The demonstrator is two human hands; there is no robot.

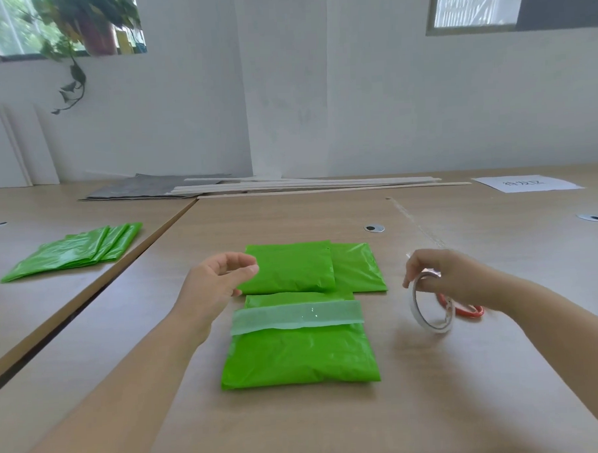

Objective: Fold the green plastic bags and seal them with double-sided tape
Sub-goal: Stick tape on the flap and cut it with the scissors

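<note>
The fingers of the left hand are hanging loosely curled, thumb and forefinger parted, gripping nothing. They are hovering just over the left edge of the folded bags lying beyond them.

The fingers of the right hand are curling round the top of the tape roll, which is standing on its rim on the table, with the thumb side pinching its upper edge. A red ring is lying flat beneath that wrist, partly hidden; what it is I cannot tell.

The tape strip is lying just on the person's side of the left fingertips and well to the left of the right fingers. Its long axis is running left to right across the full width of the near bag, close to the bag's far edge. The left hand is plainly the nearer one, its forearm reaching in alongside the bag's left border, wrist straight. The right forearm is coming in from the right, wrist bent down over the roll.

The strip looks laid, so closing the bag over it is likely the next step.

Far to the left of the left hand, a stack of flat bags is waiting.
</note>
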